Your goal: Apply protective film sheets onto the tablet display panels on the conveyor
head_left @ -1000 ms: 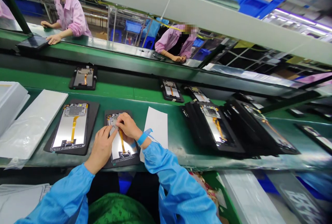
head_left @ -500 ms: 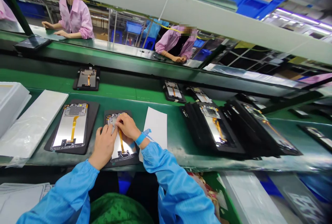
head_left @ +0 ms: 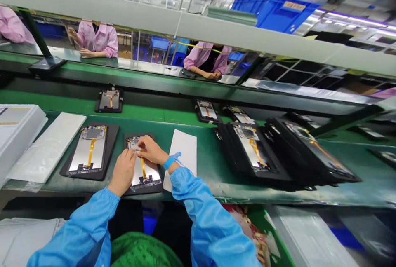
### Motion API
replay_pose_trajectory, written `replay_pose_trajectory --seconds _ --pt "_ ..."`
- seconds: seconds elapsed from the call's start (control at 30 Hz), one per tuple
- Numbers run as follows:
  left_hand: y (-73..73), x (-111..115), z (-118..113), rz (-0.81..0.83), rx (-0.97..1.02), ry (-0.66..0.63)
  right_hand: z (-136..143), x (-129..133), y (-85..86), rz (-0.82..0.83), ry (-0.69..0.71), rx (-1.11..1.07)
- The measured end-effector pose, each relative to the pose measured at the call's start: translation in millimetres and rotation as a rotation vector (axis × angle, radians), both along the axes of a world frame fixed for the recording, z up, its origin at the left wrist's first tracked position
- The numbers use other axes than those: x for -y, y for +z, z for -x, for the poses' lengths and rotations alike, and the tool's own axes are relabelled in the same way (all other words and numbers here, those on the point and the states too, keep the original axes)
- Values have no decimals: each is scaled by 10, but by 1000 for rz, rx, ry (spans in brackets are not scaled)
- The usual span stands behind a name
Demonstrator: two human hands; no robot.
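Along the green bench (head_left: pixel 204 180), curling left hand (head_left: pixel 123 169) and right hand (head_left: pixel 152 149) together over an opened tablet (head_left: pixel 153 171) on a dark mat (head_left: pixel 148 190) — cannot tell whether pinching anything. Apparently adjusting something by the circuit board (head_left: pixel 131 141) — probably calling next for steady fingertips.

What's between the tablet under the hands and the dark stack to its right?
Head view: a white sheet, partly hidden by the right forearm, then a strip of green benchtop.
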State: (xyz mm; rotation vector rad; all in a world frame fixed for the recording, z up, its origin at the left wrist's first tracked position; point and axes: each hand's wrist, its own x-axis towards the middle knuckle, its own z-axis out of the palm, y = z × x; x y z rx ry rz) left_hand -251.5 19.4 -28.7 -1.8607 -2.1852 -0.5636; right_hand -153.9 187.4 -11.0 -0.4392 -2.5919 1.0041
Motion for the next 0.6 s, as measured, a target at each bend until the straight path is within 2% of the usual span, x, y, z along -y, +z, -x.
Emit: replay_pose_trajectory --seconds 0.17,0.33,0.4,0.5,0.6 --pt "-44 14 9 -29 -24 2 175 -28 -46 -45 -104 22" --pt "51 1 25 -5 -63 44 238 -71 -51 -92 -320 16" --pt "92 -26 46 -18 -63 61 96 -49 -47 -117 -408 5" --pt "119 -90 86 4 -50 59 -270 100 -86 -159 -511 14" --pt "131 -166 99 77 -11 41 -580 351 -179 -184 -521 54"
